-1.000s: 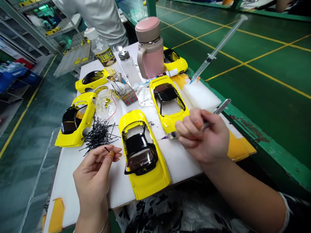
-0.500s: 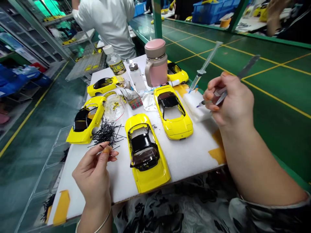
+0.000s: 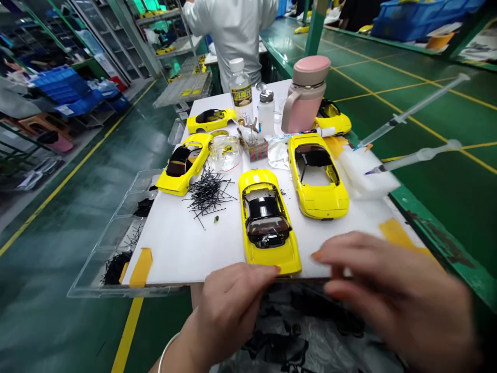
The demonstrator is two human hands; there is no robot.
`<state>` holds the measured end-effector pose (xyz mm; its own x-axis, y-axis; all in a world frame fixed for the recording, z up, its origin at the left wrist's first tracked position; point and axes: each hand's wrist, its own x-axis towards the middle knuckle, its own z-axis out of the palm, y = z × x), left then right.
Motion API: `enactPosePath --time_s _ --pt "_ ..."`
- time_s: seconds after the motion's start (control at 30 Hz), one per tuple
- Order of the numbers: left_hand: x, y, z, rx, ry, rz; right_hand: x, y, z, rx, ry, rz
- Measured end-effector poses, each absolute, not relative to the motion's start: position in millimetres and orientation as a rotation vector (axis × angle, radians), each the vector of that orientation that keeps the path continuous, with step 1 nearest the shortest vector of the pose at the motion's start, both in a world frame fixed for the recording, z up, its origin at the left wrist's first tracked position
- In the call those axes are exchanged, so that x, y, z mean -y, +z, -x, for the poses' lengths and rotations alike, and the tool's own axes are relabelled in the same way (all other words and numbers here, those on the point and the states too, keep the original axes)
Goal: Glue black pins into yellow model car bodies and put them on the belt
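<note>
A yellow toy car body point(image 3: 269, 223) with a black cabin lies nearest me on the white board point(image 3: 182, 243). My left hand point(image 3: 229, 308) is at the board's front edge, its thumb against that car's front end. Its other fingers are tucked out of sight. My right hand point(image 3: 392, 295) hovers blurred over the front right corner, fingers stretched out towards the car, holding nothing. Two syringes point(image 3: 415, 154) stand stuck in a white foam block point(image 3: 367, 173) at the right. A heap of thin black pins point(image 3: 207, 191) lies left of the car.
Other yellow car bodies point(image 3: 316, 178) point(image 3: 184, 163) lie further back. A pink mug point(image 3: 305, 96), a clear bottle point(image 3: 240, 90) and a small white bottle point(image 3: 266, 111) stand at the far end. A clear tray point(image 3: 116, 238) hangs off the left. A person in white point(image 3: 233, 31) stands beyond.
My right hand has left its syringe stuck in the foam block and come down to the board's front edge. My left hand dropped from the pin pile to the nearest car's front.
</note>
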<state>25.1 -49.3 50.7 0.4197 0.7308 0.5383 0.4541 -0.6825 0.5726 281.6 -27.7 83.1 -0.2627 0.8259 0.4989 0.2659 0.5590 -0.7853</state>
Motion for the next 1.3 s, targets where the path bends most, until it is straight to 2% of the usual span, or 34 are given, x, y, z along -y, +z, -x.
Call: enactPosePath --time_s 0.13,0.53,0.87,1.3 --pt "55 51 -30 -1.042 1.142 -2.32 30 73 -247 1.935 0.635 0.771" --pt "47 40 -27 -1.177 1.346 -2.132 23 57 -249 2.033 0.368 0.89" --pt "49 31 -23 -1.023 1.184 -1.558 18 42 -255 2.155 0.216 0.804" --pt "41 35 -19 -1.132 1.096 -1.498 13 36 -260 2.165 0.14 0.843"
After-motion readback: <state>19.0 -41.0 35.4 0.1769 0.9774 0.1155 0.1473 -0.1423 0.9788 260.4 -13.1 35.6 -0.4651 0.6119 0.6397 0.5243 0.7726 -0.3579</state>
